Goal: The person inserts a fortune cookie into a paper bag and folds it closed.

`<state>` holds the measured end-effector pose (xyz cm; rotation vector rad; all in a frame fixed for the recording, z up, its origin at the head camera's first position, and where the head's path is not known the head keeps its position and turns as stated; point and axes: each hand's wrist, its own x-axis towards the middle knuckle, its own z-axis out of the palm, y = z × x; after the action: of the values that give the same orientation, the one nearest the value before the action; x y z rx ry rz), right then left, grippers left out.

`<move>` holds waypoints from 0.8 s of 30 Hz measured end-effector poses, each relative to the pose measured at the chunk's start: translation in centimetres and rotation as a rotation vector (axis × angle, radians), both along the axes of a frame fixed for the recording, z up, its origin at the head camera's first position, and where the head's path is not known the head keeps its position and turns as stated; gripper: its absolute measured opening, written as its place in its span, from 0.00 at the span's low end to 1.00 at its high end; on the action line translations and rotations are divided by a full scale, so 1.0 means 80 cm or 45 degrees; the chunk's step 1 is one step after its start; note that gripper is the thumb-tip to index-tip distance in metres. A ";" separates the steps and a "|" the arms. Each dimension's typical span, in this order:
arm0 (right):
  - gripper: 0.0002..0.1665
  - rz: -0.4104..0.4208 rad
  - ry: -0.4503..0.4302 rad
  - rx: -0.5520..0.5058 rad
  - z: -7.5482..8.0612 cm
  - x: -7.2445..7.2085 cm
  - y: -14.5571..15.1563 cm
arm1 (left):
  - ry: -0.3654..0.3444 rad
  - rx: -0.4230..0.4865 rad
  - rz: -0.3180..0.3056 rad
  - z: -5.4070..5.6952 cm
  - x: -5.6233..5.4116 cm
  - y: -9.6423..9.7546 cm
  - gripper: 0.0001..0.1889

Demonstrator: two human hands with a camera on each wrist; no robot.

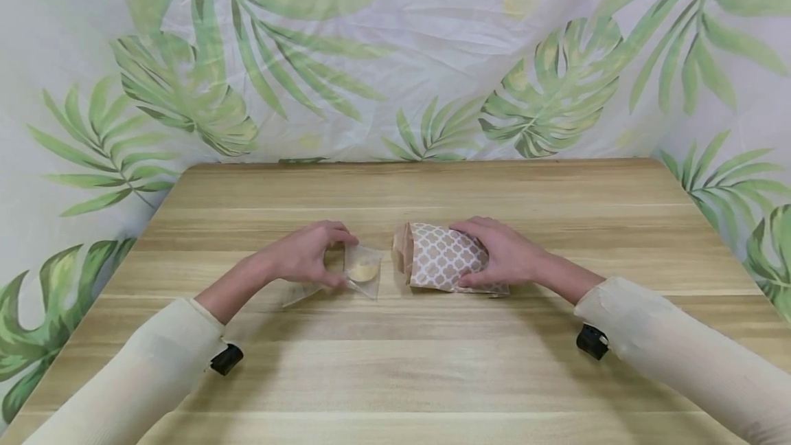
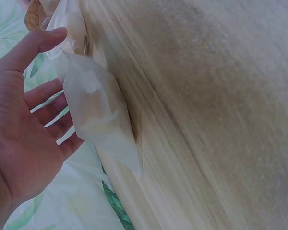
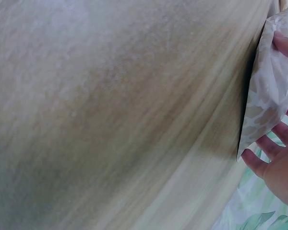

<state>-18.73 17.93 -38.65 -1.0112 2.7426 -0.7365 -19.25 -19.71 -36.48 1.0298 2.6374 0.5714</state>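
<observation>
My left hand [image 1: 309,253] pinches a translucent packet [image 1: 364,270] between thumb and fingers. Something pale yellow shows through the part right of the fingers. Another translucent part [image 2: 98,105] hangs below the thumb in the left wrist view, and also shows under the palm in the head view. My right hand [image 1: 503,253] grips a brown paper bag [image 1: 439,256] printed with a white lattice pattern. The bag lies on its side, its mouth turned left toward the packet. A short gap separates packet and mouth. In the right wrist view, thumb and fingers hold the bag's lower end [image 3: 264,108].
Both hands work near the middle of a wood-grain table [image 1: 395,376]. Behind it hangs a pale cloth [image 1: 426,40] with green leaf prints. Dark wrist devices, one left [image 1: 226,359] and one right [image 1: 592,342], stick out below the sleeves.
</observation>
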 end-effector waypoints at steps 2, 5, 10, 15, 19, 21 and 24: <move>0.57 0.002 0.000 -0.004 0.001 0.000 0.000 | 0.006 0.012 -0.006 0.000 0.000 0.001 0.33; 0.57 0.002 -0.004 -0.006 0.001 0.000 0.000 | 0.011 0.024 -0.017 0.000 0.002 0.002 0.33; 0.58 -0.005 -0.010 -0.005 0.001 0.001 0.000 | 0.008 -0.016 -0.021 -0.001 0.004 0.005 0.37; 0.57 -0.012 -0.003 -0.013 0.000 0.002 0.000 | 0.005 -0.028 -0.031 -0.002 0.004 0.006 0.38; 0.55 -0.017 0.014 -0.023 -0.001 0.003 0.000 | 0.007 -0.016 -0.030 -0.002 0.005 0.007 0.37; 0.55 -0.018 0.021 -0.031 -0.002 0.003 0.000 | 0.010 -0.012 -0.030 -0.002 0.005 0.007 0.36; 0.54 -0.015 0.032 -0.043 -0.003 0.003 0.001 | 0.005 0.006 -0.021 -0.001 0.005 0.007 0.36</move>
<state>-18.48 17.98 -38.87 -1.0186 2.7690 -0.7794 -18.86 -19.17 -36.58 1.0538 2.6299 0.5730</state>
